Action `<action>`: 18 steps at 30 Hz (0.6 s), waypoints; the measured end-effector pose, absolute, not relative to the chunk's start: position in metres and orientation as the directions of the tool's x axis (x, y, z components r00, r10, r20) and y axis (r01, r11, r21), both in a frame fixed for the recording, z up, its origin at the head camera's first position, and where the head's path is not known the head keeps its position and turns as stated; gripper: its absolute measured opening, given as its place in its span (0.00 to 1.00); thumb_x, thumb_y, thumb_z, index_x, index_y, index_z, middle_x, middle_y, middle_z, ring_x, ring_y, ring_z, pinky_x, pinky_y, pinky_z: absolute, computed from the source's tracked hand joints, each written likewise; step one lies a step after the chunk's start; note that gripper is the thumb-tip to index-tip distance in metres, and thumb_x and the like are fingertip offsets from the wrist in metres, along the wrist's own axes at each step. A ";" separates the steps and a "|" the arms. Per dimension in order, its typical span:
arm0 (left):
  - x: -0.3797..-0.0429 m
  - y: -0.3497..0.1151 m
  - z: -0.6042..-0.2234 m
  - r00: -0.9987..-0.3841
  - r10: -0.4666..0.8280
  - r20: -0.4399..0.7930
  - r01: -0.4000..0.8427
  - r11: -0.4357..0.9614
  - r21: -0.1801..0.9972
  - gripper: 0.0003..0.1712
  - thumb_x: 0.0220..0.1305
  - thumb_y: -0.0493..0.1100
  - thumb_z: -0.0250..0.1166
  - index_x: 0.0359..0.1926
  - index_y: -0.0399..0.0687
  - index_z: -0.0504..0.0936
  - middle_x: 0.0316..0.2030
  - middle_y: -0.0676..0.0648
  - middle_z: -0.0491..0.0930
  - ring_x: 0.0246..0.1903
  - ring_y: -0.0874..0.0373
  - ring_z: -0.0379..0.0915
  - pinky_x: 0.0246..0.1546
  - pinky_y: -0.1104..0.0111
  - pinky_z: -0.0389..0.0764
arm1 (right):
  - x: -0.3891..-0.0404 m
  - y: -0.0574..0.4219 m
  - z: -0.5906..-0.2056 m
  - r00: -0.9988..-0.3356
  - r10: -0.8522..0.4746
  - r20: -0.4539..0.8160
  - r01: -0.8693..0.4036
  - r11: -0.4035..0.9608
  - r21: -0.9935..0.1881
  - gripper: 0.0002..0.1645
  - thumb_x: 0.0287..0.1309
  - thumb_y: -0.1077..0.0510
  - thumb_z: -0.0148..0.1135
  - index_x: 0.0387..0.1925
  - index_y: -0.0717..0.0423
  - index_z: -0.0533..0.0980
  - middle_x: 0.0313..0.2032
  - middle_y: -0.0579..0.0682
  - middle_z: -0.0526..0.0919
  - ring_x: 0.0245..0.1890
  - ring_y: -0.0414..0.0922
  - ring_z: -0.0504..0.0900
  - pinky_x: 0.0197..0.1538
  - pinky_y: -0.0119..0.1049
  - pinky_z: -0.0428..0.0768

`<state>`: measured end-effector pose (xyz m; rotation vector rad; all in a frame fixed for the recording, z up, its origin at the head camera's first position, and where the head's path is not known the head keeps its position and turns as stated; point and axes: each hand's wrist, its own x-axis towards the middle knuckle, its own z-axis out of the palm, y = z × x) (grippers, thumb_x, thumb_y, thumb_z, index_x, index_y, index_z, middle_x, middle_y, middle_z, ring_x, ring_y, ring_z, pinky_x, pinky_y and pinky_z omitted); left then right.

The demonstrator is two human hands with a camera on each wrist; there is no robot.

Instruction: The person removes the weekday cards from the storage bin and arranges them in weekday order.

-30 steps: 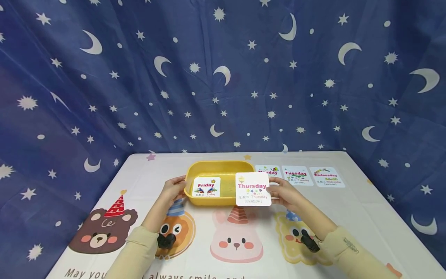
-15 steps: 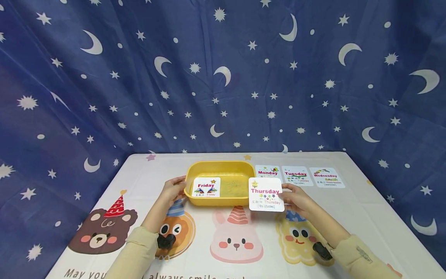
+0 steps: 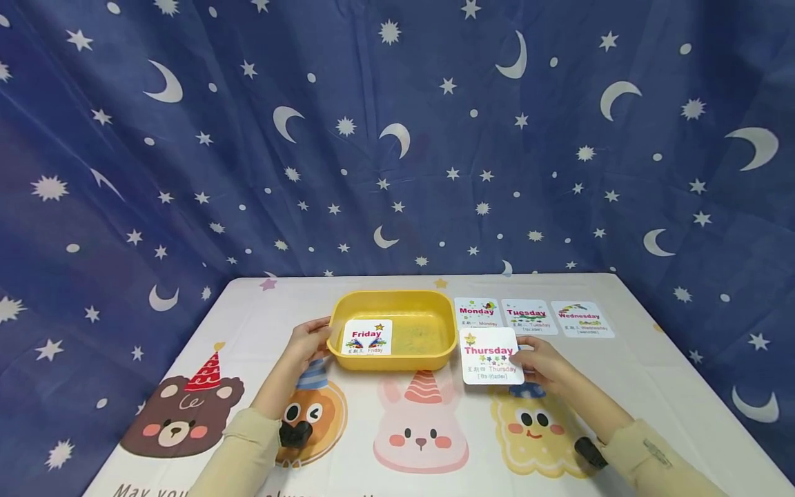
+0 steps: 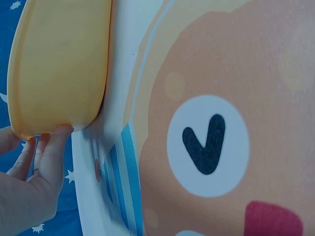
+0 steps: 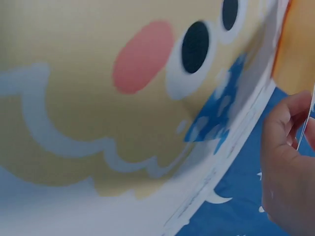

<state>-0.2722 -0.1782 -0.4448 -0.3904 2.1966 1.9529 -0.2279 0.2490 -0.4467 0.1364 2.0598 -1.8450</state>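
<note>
Head view: your right hand [image 3: 542, 362] pinches a white, square card with rounded corners, printed "Thursday" [image 3: 492, 356], by its right edge, thumb on the printed face and other fingers behind. The card is just right of a yellow, rounded-oblong tub, seemingly plastic [image 3: 397, 363], and appears lifted off the white, cloth-covered counter [image 3: 658, 393]. Beyond it lie three similar white square cards in a row: Monday [image 3: 476, 312], Tuesday [image 3: 528, 317] and Wednesday [image 3: 582, 319]. A matching white Friday card [image 3: 367, 337] lies in the tub's left part. Your left hand [image 3: 308, 343] holds the tub's left end.

Left wrist view: your fingers and thumb grip the tub's end at its rim. The tub is probably light and rigid, so that gentle hold should steady it.

Right wrist view: the Thursday card shows edge-on, a thin, straight line between your narrowly closed fingers. Expect it to be very light, fairly stiff and perhaps slick; squeezing hard could bend it. An edge or corner pinch suits it best, leaving the print uncovered.
</note>
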 end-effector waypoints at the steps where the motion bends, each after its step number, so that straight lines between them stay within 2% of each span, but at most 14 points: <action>1: -0.272 -0.178 -0.445 -0.950 -0.076 -0.302 -0.309 0.105 0.945 0.25 0.68 0.34 0.51 0.65 0.34 0.64 0.58 0.33 0.67 0.31 0.60 0.76 0.31 0.73 0.84 | -0.229 0.250 -0.448 -0.927 -0.172 -0.334 0.314 0.133 -0.940 0.30 0.56 0.68 0.53 0.58 0.71 0.56 0.28 0.42 0.82 0.27 0.37 0.82 0.30 0.28 0.81; 9: -0.272 -0.180 -0.443 -0.947 -0.080 -0.311 -0.319 0.109 0.942 0.25 0.69 0.35 0.51 0.66 0.36 0.64 0.59 0.33 0.67 0.33 0.59 0.77 0.33 0.72 0.84 | -0.239 0.251 -0.457 -0.916 -0.128 -0.380 0.362 0.147 -0.921 0.30 0.53 0.69 0.54 0.57 0.72 0.57 0.27 0.44 0.81 0.26 0.38 0.81 0.30 0.29 0.81; 18: -0.270 -0.179 -0.443 -0.948 -0.071 -0.309 -0.315 0.094 0.944 0.25 0.68 0.34 0.51 0.65 0.34 0.64 0.59 0.33 0.67 0.31 0.60 0.76 0.31 0.73 0.84 | -0.249 0.244 -0.471 -0.906 -0.032 -0.422 0.406 0.209 -0.889 0.25 0.52 0.70 0.56 0.52 0.71 0.60 0.28 0.48 0.81 0.25 0.40 0.81 0.28 0.31 0.81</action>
